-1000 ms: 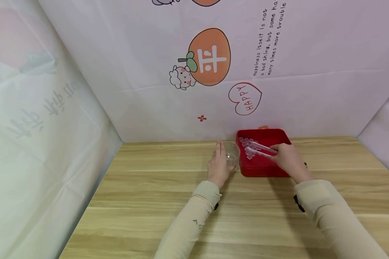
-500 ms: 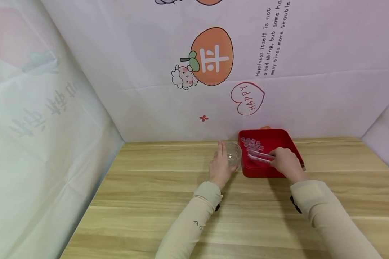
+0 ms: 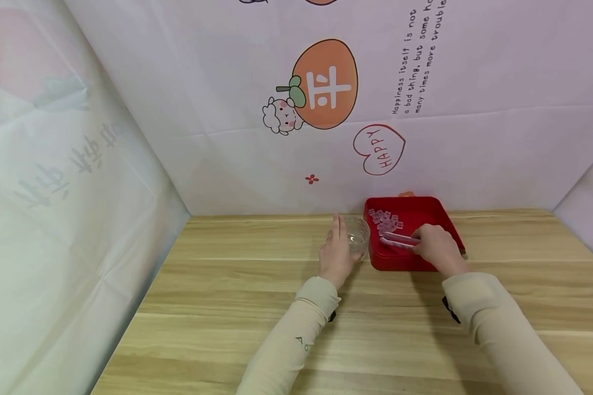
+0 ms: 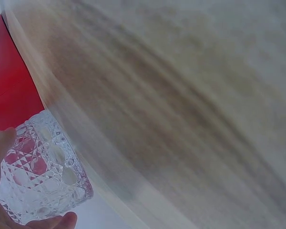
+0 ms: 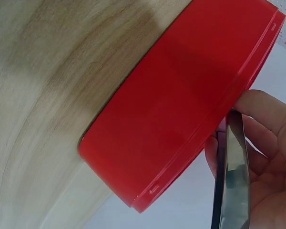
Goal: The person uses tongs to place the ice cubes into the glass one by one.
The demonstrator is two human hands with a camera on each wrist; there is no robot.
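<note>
My left hand (image 3: 337, 255) holds a clear cut-glass cup (image 3: 358, 235) against the left side of a red box (image 3: 422, 211). In the left wrist view the thumb and fingers curl round the patterned glass (image 4: 47, 162). My right hand (image 3: 437, 248) pinches a pair of tongs (image 3: 402, 239) over the box, their two arms close together. The tips reach the near edge of a heap of small clear pinkish cubes (image 3: 386, 220). Whether a cube sits between the tips cannot be made out. In the right wrist view the tongs (image 5: 232, 171) look metallic and shiny.
The box's near wall (image 5: 157, 105) rises between the right hand and the wooden table (image 3: 217, 307). A white printed cloth (image 3: 237, 137) stands right behind the box, and another hangs at the left.
My right hand has drawn the tongs slightly toward the box's near side, and their arms have come closer together. The left hand stays at the glass cup. The camera view has shifted slightly.
</note>
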